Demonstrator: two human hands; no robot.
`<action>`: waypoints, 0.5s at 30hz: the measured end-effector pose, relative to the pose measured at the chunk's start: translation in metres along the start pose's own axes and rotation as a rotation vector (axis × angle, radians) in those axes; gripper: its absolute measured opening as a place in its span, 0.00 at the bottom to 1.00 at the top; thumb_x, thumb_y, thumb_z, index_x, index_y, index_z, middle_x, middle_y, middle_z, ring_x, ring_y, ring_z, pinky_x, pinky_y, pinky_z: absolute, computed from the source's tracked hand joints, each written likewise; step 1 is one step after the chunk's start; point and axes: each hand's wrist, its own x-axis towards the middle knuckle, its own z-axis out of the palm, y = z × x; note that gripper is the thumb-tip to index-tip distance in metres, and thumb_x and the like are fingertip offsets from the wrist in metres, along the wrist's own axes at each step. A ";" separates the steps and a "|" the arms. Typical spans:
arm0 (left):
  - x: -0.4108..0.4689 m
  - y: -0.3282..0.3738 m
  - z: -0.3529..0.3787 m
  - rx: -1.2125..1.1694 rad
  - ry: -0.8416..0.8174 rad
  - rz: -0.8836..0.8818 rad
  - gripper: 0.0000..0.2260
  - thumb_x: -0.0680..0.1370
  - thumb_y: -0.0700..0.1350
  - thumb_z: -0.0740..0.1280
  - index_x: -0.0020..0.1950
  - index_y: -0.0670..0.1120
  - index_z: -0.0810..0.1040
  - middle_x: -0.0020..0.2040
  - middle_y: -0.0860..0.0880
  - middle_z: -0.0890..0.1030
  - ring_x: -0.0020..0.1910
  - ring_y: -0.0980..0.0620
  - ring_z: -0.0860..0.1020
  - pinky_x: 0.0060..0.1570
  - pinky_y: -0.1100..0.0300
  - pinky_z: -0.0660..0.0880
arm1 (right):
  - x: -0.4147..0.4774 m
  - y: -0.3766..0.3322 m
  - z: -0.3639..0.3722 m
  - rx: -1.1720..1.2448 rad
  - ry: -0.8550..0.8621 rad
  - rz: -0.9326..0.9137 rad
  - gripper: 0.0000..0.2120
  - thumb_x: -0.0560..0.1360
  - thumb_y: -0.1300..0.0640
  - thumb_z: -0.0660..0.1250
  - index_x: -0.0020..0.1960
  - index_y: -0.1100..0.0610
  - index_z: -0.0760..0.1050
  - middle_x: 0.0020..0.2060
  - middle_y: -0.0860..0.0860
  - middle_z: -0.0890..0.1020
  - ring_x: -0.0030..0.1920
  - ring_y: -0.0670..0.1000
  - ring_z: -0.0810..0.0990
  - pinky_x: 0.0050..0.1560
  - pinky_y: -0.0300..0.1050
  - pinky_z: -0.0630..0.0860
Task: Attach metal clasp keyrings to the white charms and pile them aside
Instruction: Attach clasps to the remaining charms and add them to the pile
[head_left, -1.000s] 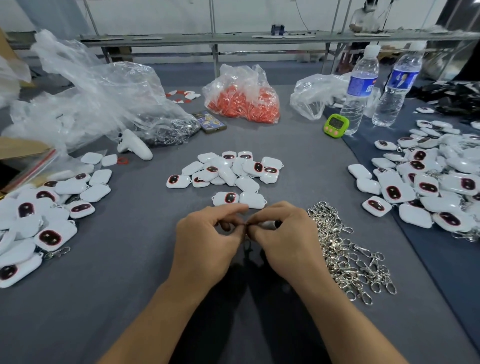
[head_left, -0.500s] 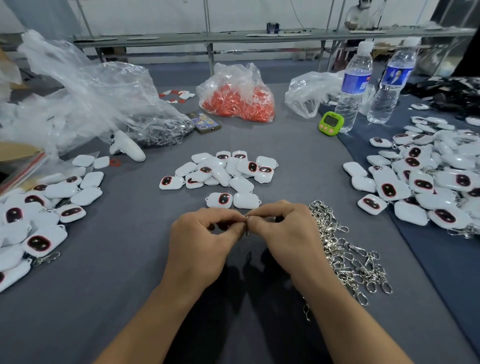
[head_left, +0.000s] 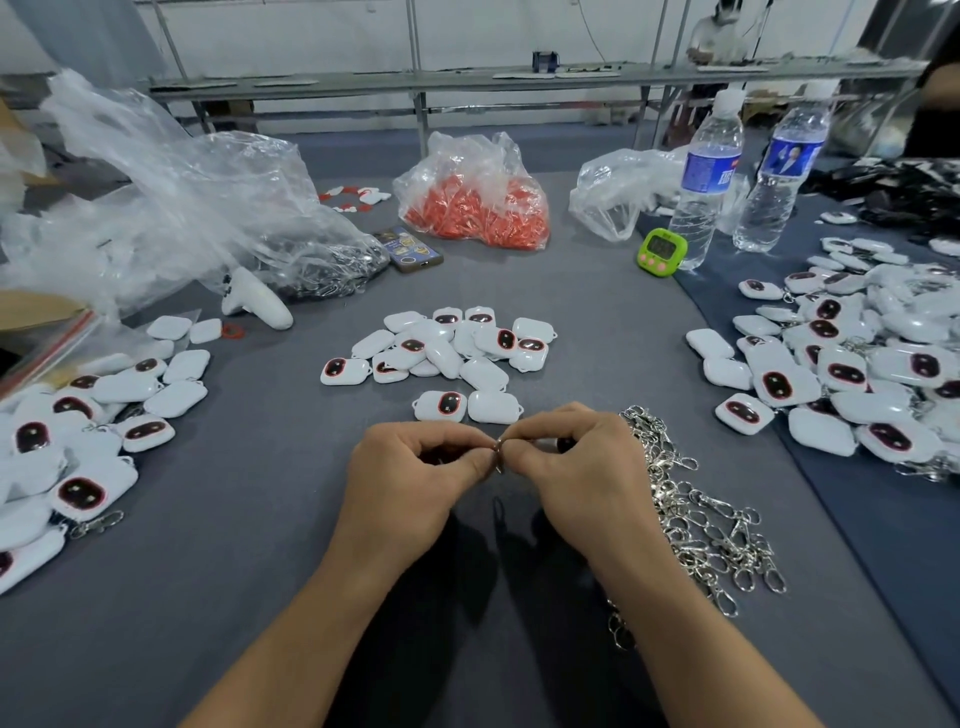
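My left hand (head_left: 410, 483) and my right hand (head_left: 576, 473) meet fingertip to fingertip above the grey table, both pinching a small metal keyring (head_left: 497, 454) between them. A charm, if held, is hidden under my fingers. Just beyond my hands lie two white charms (head_left: 467, 406), and behind them a loose heap of white charms (head_left: 447, 348). A pile of metal clasp keyrings (head_left: 696, 514) lies right beside my right hand. Charms with clasps attached are piled at the left (head_left: 78, 441).
Another large heap of charms (head_left: 857, 364) covers the darker mat at right. At the back stand two water bottles (head_left: 706, 176), a green timer (head_left: 661, 252), a bag of orange parts (head_left: 478, 202), a phone (head_left: 410, 250), clear plastic bags (head_left: 171, 208) and a white controller (head_left: 257, 301).
My hands have stayed together, shifting only slightly; the metal ring now shows more plainly between the fingertips. The view has tilted a little.
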 end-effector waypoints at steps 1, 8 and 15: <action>0.000 0.000 0.000 -0.013 -0.014 -0.006 0.11 0.72 0.41 0.78 0.41 0.58 0.87 0.38 0.56 0.86 0.39 0.57 0.85 0.42 0.63 0.80 | 0.000 0.000 0.000 -0.003 -0.006 -0.004 0.10 0.69 0.58 0.79 0.35 0.44 0.85 0.38 0.41 0.83 0.40 0.36 0.79 0.38 0.26 0.68; 0.000 0.000 -0.004 -0.084 -0.135 -0.100 0.11 0.71 0.36 0.76 0.38 0.52 0.88 0.34 0.49 0.86 0.32 0.59 0.80 0.34 0.68 0.73 | 0.002 0.002 -0.003 -0.064 -0.118 -0.025 0.14 0.69 0.59 0.78 0.34 0.41 0.84 0.40 0.42 0.83 0.39 0.39 0.79 0.38 0.29 0.69; 0.001 0.004 -0.012 -0.105 -0.267 -0.137 0.10 0.71 0.33 0.75 0.39 0.49 0.88 0.36 0.45 0.86 0.32 0.57 0.78 0.35 0.67 0.73 | 0.002 0.001 -0.009 -0.079 -0.219 -0.042 0.14 0.68 0.61 0.79 0.34 0.42 0.84 0.39 0.39 0.82 0.39 0.39 0.79 0.39 0.30 0.69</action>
